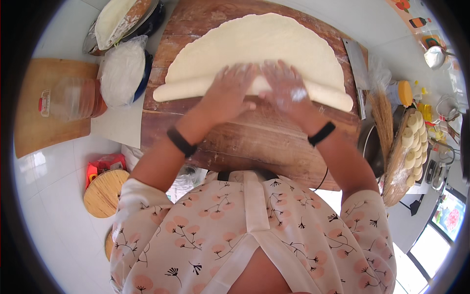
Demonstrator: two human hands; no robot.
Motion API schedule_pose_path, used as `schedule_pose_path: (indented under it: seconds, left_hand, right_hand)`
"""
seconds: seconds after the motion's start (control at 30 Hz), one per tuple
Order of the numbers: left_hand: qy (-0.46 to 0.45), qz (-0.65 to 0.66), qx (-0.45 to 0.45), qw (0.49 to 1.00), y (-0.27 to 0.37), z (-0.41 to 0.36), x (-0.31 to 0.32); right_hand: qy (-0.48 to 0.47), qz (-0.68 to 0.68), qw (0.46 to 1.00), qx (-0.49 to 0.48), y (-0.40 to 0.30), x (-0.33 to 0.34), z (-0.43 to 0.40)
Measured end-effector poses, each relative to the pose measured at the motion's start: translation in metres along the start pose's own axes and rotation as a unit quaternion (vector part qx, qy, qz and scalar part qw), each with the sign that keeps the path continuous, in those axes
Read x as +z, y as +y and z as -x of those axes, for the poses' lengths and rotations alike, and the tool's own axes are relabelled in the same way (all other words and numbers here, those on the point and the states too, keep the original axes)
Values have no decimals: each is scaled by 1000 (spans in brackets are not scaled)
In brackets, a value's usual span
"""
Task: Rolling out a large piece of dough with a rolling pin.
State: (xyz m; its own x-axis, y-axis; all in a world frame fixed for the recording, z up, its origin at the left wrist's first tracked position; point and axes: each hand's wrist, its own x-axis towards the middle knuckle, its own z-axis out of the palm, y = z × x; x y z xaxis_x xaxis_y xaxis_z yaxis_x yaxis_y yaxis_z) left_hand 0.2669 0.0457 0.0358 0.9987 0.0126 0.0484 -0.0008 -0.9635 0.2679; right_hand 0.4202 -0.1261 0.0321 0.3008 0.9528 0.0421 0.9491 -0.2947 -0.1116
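A wide half-round sheet of pale dough (264, 40) lies on the wooden work board (249, 137) before me. Its near edge forms a long thick roll (180, 90) running from left to right; whether a rolling pin lies inside is hidden. My left hand (229, 90) rests palm down on the roll, left of its middle, thumb stretched towards me. Beside it, my right hand (286, 86) lies over the roll with fingers pointing away, white flour on its back. Both hands look slightly blurred and neither closes around the roll.
At the right lie a metal cleaver (356, 60), a straw brush (380, 110) and a round board (394, 176) with several dough rolls (413, 143). Leftward stand a plastic-covered bowl (123, 73), a jug of reddish liquid (75, 99) and a flour sack (114, 22). Wooden stools (104, 193) stand below.
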Motion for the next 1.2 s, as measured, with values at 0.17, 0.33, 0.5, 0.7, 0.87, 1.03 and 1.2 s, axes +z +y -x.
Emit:
schedule_pose_path:
  seconds: [0.17, 0.33, 0.5, 0.7, 0.87, 1.03, 1.2]
  left_hand:
    - [11, -45, -54, 997, -41, -48, -1]
    - [9, 32, -27, 999, -26, -28, -6]
    - [-25, 37, -42, 998, 2, 4, -9]
    - [57, -58, -13, 997, -20, -19, -2]
    - [63, -73, -46, 994, -23, -67, -15]
    - [110, 11, 12, 994, 4, -56, 11]
    - [-3, -52, -61, 997, -44, -110, -11]
  right_hand:
    - [34, -19, 998, 41, 44, 2, -46]
    - [27, -61, 998, 23, 39, 6, -9]
    - [58, -71, 996, 0, 18, -6, 36]
    - [69, 2, 998, -3, 43, 8, 17]
    - [173, 4, 985, 6, 48, -9, -35]
    - [140, -112, 984, 2, 19, 10, -32]
    - [18, -52, 998, 38, 86, -2, -81]
